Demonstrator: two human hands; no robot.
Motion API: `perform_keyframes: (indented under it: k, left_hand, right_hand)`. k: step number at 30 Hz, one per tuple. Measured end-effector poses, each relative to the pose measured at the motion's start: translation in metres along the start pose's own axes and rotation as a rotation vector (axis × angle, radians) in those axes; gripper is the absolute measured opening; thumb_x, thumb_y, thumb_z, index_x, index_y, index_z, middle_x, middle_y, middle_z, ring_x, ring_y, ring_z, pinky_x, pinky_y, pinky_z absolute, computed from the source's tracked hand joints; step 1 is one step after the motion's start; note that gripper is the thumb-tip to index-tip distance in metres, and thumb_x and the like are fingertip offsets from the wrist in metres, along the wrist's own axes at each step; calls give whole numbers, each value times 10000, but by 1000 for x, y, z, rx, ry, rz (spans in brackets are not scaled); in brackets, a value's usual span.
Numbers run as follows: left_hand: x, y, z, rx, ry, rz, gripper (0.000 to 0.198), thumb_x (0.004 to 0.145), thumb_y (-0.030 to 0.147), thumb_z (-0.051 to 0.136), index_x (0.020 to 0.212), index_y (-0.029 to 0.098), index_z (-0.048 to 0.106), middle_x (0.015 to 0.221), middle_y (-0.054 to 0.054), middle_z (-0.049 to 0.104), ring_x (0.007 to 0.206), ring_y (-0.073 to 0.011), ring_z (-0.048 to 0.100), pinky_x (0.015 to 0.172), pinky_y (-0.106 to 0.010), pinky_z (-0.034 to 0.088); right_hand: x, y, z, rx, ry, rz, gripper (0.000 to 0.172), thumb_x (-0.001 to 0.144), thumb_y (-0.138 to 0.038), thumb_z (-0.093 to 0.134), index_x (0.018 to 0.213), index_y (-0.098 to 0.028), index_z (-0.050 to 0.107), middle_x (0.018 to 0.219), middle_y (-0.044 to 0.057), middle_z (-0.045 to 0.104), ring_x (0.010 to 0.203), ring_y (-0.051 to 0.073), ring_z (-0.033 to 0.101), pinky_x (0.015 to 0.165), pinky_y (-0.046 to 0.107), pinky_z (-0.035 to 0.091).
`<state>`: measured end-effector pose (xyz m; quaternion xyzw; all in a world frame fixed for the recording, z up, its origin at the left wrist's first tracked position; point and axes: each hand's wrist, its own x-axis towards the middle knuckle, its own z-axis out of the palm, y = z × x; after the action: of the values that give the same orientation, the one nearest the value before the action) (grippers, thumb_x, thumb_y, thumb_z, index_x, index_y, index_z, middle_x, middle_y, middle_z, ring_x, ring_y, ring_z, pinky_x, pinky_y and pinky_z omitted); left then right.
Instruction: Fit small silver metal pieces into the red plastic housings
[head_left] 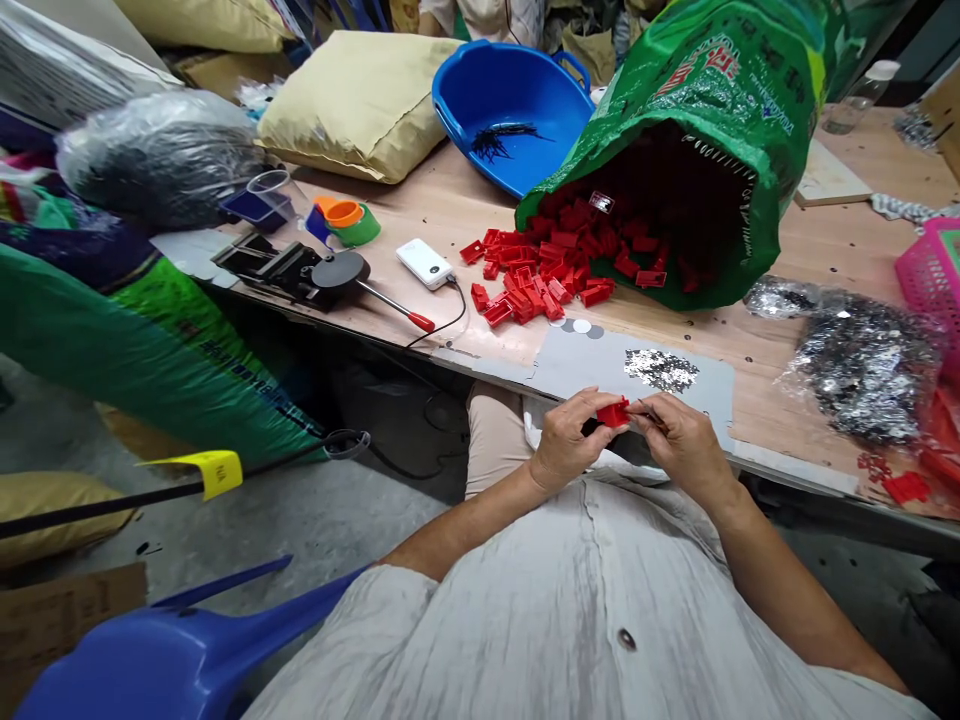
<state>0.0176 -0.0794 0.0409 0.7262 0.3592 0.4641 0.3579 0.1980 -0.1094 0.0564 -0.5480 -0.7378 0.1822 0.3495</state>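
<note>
Between thumb and fingers, my left hand (570, 440) grips a small red plastic part (613, 412) just off the table's front edge. My right hand (679, 440) is pinched close against the part's right side; what sits in its fingertips is too small to name. Just beyond my hands, a pile of small shiny metal pieces (661, 370) lies on a grey sheet (709, 385). Farther back, a heap of red plastic parts (540, 275) spills from the mouth of a green woven sack (720, 130).
A hand press (300, 270) with a red-tipped lever and a white power bank (425, 262) are at left. Behind stand a blue basin (517, 110) and a stuffed tan sack (360, 100). At right are a bag of metal pieces (862, 360) and a pink basket (930, 270).
</note>
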Motion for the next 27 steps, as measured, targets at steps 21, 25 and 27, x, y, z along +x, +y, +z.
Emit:
perform_keyframes:
  k: [21,25,27]
  left_hand:
    - [-3,5,0,-60,18,-32,254,825,281,709,1077,246,701,1022,-39,744,1019,-221,689,1080,-470,462]
    - [-5,5,3,-82,-19,24,237,849,233,666,1085,239,692,1010,-33,748,945,-198,700,1091,-489,458]
    - [-7,4,4,-71,-38,48,240,856,201,642,1090,235,686,1009,-35,749,939,-194,700,1078,-487,470]
  right_hand:
    - [-1,12,-2,435,-71,399,258,849,-477,637,864,-225,584,823,10,627,725,154,558,678,286,443]
    - [5,10,0,595,-120,414,327,786,-497,691,785,-226,509,735,-24,532,652,125,491,594,259,417]
    - [8,10,0,662,-169,440,363,762,-509,708,760,-229,476,683,-45,473,588,107,430,524,242,366]
